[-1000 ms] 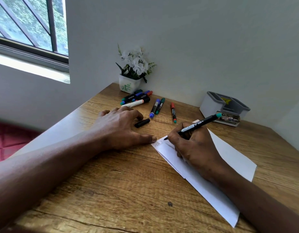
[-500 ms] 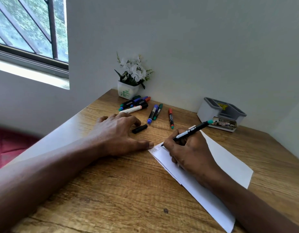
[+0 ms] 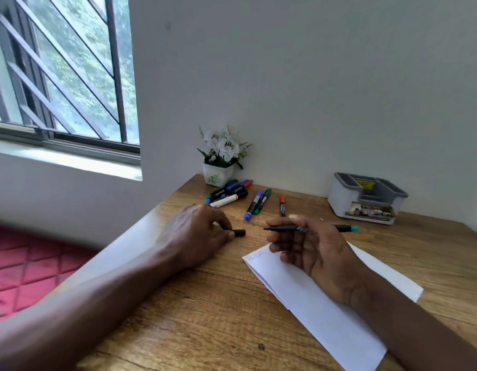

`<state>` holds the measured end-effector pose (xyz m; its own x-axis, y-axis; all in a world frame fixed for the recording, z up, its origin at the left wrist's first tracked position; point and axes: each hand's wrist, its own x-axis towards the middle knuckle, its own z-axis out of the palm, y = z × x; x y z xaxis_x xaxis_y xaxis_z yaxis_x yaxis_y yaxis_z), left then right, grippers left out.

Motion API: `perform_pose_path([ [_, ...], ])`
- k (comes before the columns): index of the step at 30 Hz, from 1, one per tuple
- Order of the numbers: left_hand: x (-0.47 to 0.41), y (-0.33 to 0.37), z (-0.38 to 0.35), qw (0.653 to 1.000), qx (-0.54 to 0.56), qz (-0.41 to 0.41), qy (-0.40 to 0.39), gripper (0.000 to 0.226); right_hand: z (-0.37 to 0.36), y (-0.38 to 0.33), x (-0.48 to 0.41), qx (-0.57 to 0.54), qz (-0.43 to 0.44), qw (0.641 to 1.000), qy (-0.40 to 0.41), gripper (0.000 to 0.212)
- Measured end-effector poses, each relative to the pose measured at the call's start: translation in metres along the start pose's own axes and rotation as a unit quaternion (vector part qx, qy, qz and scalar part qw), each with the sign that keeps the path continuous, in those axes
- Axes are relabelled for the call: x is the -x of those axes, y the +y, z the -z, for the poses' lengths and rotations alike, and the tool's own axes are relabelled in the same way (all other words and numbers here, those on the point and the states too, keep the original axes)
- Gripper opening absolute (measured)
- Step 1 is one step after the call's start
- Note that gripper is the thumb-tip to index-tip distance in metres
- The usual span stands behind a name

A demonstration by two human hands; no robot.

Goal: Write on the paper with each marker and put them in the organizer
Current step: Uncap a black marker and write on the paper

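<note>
Right hand (image 3: 312,253) palm inward, marker (image 3: 285,228) level; left hand (image 3: 197,231) on cap (image 3: 239,233).

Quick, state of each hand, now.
Left hand: pinches the cap on the table.
Right hand: holds the marker, uncapped.

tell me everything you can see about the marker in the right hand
A slim black marker with white print on the barrel and a teal end plug. It is uncapped, with its dark tip pointing left. It is held about level in the air, off the paper. The right hand grips it mid-barrel, thumb on top and fingers curled beneath. The left hand pinches a loose black cap, likely the marker's own.
</note>
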<state>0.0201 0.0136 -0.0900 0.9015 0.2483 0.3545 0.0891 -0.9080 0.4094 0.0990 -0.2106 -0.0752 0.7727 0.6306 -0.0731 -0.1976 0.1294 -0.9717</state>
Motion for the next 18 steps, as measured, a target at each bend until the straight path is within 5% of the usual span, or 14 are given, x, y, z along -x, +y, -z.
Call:
perform_pose_path([
  [6,0.004,-0.005,0.0,0.975,0.217,-0.049,0.016,0.004,0.002,-0.003,0.002,-0.028,-0.01,1.0,-0.002,0.028],
  [18,0.011,0.0,0.004,0.96,0.247,-0.13,-0.015,0.01,-0.002,-0.001,0.007,0.045,0.034,0.998,-0.031,0.011],
])
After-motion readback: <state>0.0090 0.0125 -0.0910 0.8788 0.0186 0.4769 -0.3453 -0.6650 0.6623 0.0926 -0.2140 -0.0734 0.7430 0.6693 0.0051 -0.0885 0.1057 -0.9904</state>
